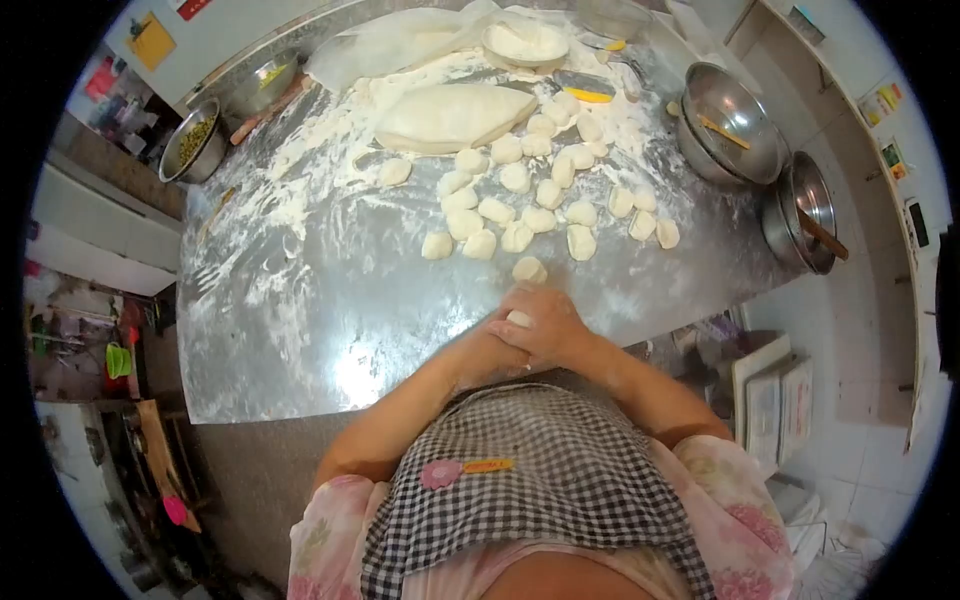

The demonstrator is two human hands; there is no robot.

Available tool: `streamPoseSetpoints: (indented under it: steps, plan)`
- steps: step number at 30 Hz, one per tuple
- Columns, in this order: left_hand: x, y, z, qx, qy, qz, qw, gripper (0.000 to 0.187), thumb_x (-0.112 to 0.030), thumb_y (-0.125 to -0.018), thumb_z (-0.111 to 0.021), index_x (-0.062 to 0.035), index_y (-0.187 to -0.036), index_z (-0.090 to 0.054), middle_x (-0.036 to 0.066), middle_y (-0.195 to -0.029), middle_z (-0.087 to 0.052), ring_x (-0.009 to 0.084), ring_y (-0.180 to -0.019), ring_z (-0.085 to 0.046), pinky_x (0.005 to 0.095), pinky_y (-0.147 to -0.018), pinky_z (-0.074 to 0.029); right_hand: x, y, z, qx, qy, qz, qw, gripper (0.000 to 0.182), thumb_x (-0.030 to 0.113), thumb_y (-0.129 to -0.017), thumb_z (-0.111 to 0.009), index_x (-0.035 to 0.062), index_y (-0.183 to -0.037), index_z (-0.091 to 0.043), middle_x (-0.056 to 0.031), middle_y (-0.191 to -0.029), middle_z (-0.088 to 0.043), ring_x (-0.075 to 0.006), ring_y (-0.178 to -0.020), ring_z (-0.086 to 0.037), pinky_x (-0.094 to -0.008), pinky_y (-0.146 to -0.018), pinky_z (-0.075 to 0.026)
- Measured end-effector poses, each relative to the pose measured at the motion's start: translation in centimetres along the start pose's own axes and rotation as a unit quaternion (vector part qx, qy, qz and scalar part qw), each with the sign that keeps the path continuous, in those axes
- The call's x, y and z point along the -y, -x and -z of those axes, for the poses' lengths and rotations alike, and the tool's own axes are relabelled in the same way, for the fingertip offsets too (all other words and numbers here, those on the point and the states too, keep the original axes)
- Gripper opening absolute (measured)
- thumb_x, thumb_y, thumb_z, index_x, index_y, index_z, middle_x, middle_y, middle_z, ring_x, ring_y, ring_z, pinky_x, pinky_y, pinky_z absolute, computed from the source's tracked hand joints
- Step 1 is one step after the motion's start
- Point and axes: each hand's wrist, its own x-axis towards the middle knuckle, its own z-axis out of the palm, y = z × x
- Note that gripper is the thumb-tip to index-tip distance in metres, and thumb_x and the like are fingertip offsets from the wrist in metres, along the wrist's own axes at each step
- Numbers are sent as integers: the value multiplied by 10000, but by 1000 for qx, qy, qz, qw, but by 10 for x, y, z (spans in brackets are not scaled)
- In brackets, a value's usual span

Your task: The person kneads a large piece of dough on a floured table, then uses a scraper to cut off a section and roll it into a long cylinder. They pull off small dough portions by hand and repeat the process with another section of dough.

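Close to the table's near edge, my left hand (487, 352) and my right hand (552, 322) are pressed together around a small dough ball (519, 318), its pale top showing between the fingers. Just beyond my fingertips lies another dough piece (529, 269). Farther out, several cut dough pieces (515, 179) are scattered over the floured metal table (330, 310). Behind them rests a large dough slab (455, 117). The undersides of both hands are hidden.
On the right stand metal bowls (722, 110) and a pot with a wooden handle (822, 235). A bowl of green filling (195, 142) is at the left edge. Toward the back are a flour bowl (524, 45), a yellow-edged scraper (586, 95) and plastic sheeting (385, 45).
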Motion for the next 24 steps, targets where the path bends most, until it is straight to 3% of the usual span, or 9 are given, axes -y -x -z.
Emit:
streamPoseSetpoints:
  steps: [4,8,10,12,15,17,20,23,24]
  plan:
    - [14,-11,8,-6,-173,-17,985,330,-45,-769,-618,-35,-1098,-601,115,-1002,-635,201,-920,-618,326,-765,-500,-8,3,-15,-24,53,33,998,208,276,-764,-648,69,-769,-630,-100,-787,-585,-294,-701,-573,-419,-619,-467]
    - [14,-12,-13,-74,-384,-263,882,310,-168,-780,-671,-60,-1065,-611,158,-1025,-635,280,-912,-622,372,-771,-492,-32,-5,-25,-131,52,38,989,205,263,-756,-631,60,-734,-619,-87,-790,-584,-287,-748,-565,-465,-685,-451]
    - [-32,8,-43,-31,-408,-335,849,271,-230,-778,-697,-85,-996,-628,128,-970,-633,264,-859,-615,392,-724,-482,-89,-32,-14,-58,214,32,975,212,274,-780,-624,63,-771,-641,-107,-902,-592,-313,-919,-545,-508,-798,-411]
    - [-79,44,-89,49,-538,-264,799,256,-287,-785,-698,-89,-917,-606,141,-883,-590,333,-839,-583,418,-719,-467,-99,-42,-8,-69,254,-5,965,234,293,-809,-612,64,-824,-659,-130,-1030,-577,-344,-1081,-485,-552,-897,-351]
    - [-114,50,-94,-16,-493,-339,801,283,-280,-810,-657,-30,-907,-565,185,-1013,-578,351,-985,-564,446,-814,-453,-91,-47,16,-135,216,-24,967,298,338,-857,-580,70,-943,-675,-156,-1227,-508,-382,-1265,-353,-593,-1001,-257]
    - [-79,6,-69,-143,-448,-347,812,343,-256,-837,-631,-27,-1069,-525,190,-1067,-552,360,-978,-556,443,-831,-447,-108,-40,13,-119,261,2,958,361,376,-886,-547,79,-1045,-675,-157,-1334,-445,-385,-1326,-287,-587,-1039,-234]
    - [-41,-48,-37,-268,-363,-351,821,488,-218,-842,-634,-18,-1248,-451,190,-1124,-539,349,-969,-573,406,-843,-460,-110,-37,17,-61,185,-50,980,361,294,-876,-562,80,-1165,-592,-172,-1283,-512,-402,-1298,-340,-532,-1083,-230]
    - [-32,-54,-42,-293,-331,-297,847,531,-204,-863,-598,2,-1312,-403,208,-1205,-519,364,-1043,-558,404,-908,-439,-111,-51,39,-101,200,141,964,337,314,-913,-548,52,-1121,-586,-152,-1203,-564,-348,-1191,-483,-496,-1034,-340]
    - [-40,-60,-45,-278,-325,-254,868,537,-210,-863,-595,3,-1316,-401,210,-1220,-516,374,-1068,-549,406,-923,-433,-106,-51,40,-91,-86,-30,992,351,344,-929,-520,38,-1087,-592,-123,-1140,-589,-307,-1128,-521,-461,-968,-392]
